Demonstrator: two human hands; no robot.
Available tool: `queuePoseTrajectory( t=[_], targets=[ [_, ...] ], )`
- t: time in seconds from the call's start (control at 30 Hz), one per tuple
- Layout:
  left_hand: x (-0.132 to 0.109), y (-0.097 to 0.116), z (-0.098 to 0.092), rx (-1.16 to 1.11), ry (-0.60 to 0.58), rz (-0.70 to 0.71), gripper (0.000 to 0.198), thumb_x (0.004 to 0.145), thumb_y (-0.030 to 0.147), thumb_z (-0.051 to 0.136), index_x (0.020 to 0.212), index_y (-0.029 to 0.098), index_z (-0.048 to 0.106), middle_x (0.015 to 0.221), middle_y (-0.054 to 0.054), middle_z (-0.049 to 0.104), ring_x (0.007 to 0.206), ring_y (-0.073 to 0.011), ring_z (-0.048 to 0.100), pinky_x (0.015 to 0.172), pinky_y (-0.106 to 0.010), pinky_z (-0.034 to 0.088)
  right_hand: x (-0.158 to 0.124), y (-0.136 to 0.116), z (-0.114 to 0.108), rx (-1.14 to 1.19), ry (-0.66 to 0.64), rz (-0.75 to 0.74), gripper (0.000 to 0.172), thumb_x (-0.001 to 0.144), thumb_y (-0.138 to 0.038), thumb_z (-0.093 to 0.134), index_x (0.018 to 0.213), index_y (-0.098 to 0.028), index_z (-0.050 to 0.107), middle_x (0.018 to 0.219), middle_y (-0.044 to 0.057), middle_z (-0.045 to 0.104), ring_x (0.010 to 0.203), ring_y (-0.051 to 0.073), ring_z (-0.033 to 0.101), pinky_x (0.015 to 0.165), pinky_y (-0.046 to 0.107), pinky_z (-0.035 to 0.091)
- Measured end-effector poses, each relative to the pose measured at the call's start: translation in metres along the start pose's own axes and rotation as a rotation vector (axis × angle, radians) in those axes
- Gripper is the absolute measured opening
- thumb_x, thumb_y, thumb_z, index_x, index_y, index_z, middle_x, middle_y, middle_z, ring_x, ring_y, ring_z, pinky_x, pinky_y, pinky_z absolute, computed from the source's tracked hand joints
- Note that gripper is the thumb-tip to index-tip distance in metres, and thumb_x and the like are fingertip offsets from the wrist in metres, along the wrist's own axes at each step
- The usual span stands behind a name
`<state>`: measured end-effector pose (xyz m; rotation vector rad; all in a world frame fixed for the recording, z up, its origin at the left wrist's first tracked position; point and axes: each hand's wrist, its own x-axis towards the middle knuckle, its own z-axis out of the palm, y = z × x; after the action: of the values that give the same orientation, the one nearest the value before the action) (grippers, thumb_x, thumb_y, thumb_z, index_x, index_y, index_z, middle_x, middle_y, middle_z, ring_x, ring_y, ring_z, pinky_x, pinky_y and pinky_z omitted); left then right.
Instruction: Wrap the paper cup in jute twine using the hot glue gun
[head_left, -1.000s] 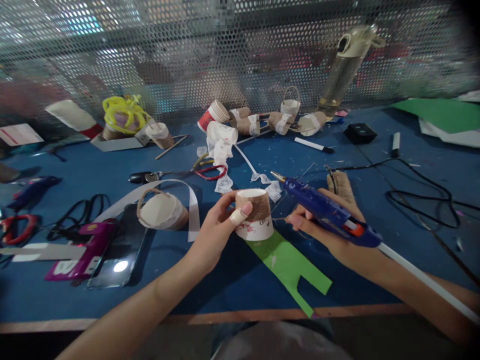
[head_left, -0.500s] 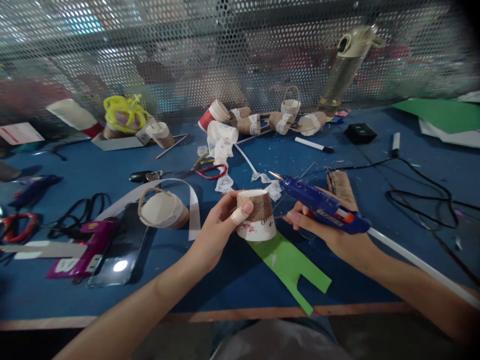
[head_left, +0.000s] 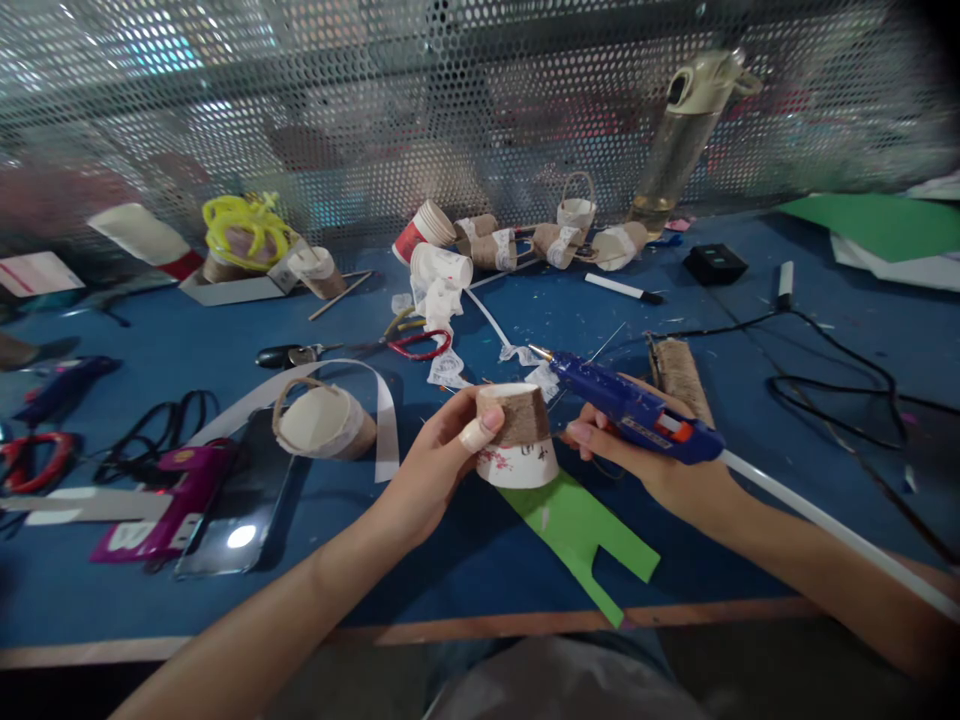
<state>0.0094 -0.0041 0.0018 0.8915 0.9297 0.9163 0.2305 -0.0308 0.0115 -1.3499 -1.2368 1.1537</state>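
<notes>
My left hand [head_left: 442,445] grips a paper cup [head_left: 517,466], its thumb pressed on a band of brown twine [head_left: 525,414] wound around the cup. Below the band, white paper with a red floral print and dark lettering shows. In my right hand [head_left: 626,452] is a blue hot glue gun [head_left: 615,395], its nozzle pointing left above the cup, with a long white glue stick [head_left: 825,528] out of its back. Right thumb and forefinger are pinched beside the cup on a thin strand that seems to be twine. A twine spool [head_left: 681,378] lies beyond this hand.
Green cut paper [head_left: 581,545] lies under the cup. Left are a twine-handled basket [head_left: 322,425], a phone [head_left: 240,500] and a purple glue gun [head_left: 169,510]. Scissors [head_left: 420,345], lace [head_left: 442,300] and small twine-wrapped cups [head_left: 559,243] lie farther back. A bottle [head_left: 675,150] stands against the perforated metal screen [head_left: 480,120].
The cup has shifted slightly right and tilted a little. My right hand and the glue gun have come slightly left, nearer the cup. Both holds are kept.
</notes>
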Motion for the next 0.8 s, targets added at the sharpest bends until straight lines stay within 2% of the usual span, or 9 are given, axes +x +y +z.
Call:
queuePoseTrajectory(
  t=[0.17,0.3,0.43,0.6,0.8],
  targets=[
    [0.0,-0.001,-0.001,-0.023,-0.031,0.002,0.031,0.085,0.045,0.081,0.106,0.023,0.076,0.109,-0.005,0.076,0.103,-0.021,0.069,0.084,-0.026,0.052,-0.001,0.001,0.001,-0.011,0.008,-0.007,0.032,0.075,-0.044,0.087,0.076,-0.023,0.062,0.073,-0.001,0.069,0.069,0.017,0.071,0.078,0.036,0.061],
    [-0.001,-0.002,-0.001,-0.027,-0.064,0.0,0.029,0.087,0.045,0.078,0.109,0.025,0.077,0.111,-0.004,0.077,0.104,-0.0203,0.069,0.085,-0.025,0.052,-0.002,0.002,0.003,-0.026,0.055,-0.02,0.029,0.074,-0.039,0.086,0.077,-0.024,0.061,0.072,-0.001,0.069,0.064,0.016,0.068,0.071,0.036,0.061],
    [-0.002,-0.001,-0.001,-0.038,-0.097,-0.02,0.03,0.088,0.045,0.077,0.111,0.026,0.078,0.114,-0.005,0.077,0.104,-0.0201,0.069,0.086,-0.026,0.052,-0.001,0.003,0.0,-0.059,-0.008,-0.081,0.023,0.078,-0.032,0.083,0.076,-0.024,0.061,0.071,-0.002,0.069,0.064,0.015,0.066,0.065,0.03,0.059],
    [-0.003,-0.001,-0.002,-0.055,-0.098,-0.048,0.031,0.088,0.044,0.077,0.112,0.026,0.078,0.114,-0.006,0.076,0.105,-0.0218,0.069,0.087,-0.029,0.052,-0.001,0.01,-0.005,-0.138,-0.08,-0.172,0.02,0.088,-0.034,0.077,0.081,-0.025,0.062,0.072,-0.002,0.068,0.064,0.014,0.065,0.06,0.027,0.054],
    [-0.003,-0.002,-0.001,-0.076,-0.098,-0.06,0.031,0.087,0.044,0.078,0.111,0.025,0.078,0.114,-0.007,0.076,0.105,-0.0216,0.07,0.086,-0.027,0.053,-0.003,0.02,-0.009,-0.237,-0.063,-0.247,0.017,0.091,-0.036,0.075,0.09,-0.024,0.063,0.08,-0.001,0.069,0.065,0.014,0.065,0.058,0.026,0.052]
  ],
)
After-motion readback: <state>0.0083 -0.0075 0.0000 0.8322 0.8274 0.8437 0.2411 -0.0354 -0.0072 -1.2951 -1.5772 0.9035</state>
